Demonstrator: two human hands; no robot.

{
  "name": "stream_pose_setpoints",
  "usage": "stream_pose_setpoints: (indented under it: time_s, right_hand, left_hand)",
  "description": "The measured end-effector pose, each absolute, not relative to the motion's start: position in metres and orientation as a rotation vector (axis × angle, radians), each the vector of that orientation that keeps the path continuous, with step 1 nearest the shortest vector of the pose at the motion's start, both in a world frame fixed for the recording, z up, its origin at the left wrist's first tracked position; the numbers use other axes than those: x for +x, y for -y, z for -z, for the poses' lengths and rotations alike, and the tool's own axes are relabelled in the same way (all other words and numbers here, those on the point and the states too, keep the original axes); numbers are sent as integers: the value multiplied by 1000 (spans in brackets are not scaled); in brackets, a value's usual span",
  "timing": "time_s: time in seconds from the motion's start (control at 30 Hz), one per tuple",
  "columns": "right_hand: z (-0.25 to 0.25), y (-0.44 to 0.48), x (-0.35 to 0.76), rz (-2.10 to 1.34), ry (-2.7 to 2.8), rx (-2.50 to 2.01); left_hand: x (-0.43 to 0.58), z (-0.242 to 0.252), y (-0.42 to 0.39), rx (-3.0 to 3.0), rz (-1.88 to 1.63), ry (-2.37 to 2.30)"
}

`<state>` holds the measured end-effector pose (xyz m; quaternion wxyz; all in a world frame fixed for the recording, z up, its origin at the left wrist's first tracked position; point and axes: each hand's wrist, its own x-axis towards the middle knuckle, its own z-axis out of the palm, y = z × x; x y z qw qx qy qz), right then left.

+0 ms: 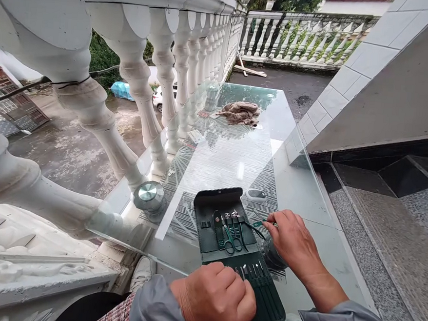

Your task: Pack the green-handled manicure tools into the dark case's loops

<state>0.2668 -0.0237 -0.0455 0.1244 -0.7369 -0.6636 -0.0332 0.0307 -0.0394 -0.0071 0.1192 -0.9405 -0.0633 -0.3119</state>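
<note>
The left hand sits nearest me, curled closed on the lower flap of an open dark-green leather manicure case; I cannot tell whether it grips or only presses; the right hand pinches a slim green-handled steel tool between thumb and fingers, just beside the case; black-handled steel scissors and other implements stay in their loops, so only that tool is out; farther along the glass tabletop lie a round silver-topped canister and a crumpled beige cloth, beside a white stone balustrade.
</note>
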Motion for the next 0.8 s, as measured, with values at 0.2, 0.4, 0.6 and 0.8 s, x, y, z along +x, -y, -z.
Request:
stream_pose_setpoints:
  time_s: [0.2, 0.4, 0.6, 0.8]
  right_hand:
    - [41, 25, 260, 14, 1904, -2214]
    - [43, 28, 263, 63, 1932, -2228]
    - [47, 29, 266, 149, 1902, -2065]
    - [46, 21, 256, 120, 1899, -2010]
  left_hand:
    - [33, 9, 40, -2762, 901, 158]
    - [33, 10, 41, -2764, 915, 159]
    - [33, 9, 40, -2755, 893, 155]
    - [33, 13, 41, -2756, 841, 143]
